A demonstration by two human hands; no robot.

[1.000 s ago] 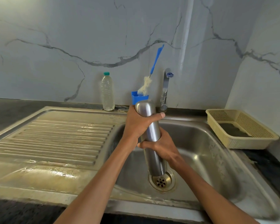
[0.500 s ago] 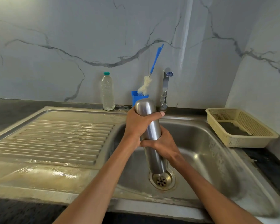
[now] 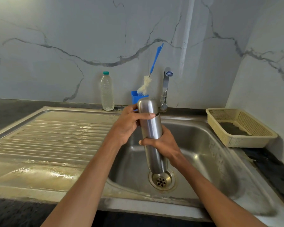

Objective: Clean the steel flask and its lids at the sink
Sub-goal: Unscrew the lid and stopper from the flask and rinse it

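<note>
Steel flask [image 3: 152,136] is held nearly upright over the sink basin [image 3: 203,153], base just above the drain [image 3: 161,181], not touching it as far as the view shows. Outer lid [image 3: 147,105] sits on top of the flask; a dark seam shows where lid meets body.

Left hand [image 3: 129,125] grasps the flask at the lid seam, thumb laid across the front, fingers wrapped behind. Right hand [image 3: 162,143] grasps the mid-body from the right, fingers curled round the front.

Behind the flask: blue holder [image 3: 135,96] with a bottle brush [image 3: 147,81], blue handle leaning against the marble wall. Tap [image 3: 166,89] stands just right of it; no water visible. Clear plastic bottle [image 3: 107,92] with green cap stands at the rear of the drainboard [image 3: 56,136]. Beige basket [image 3: 239,128] rests on the counter, right of the sink.
</note>
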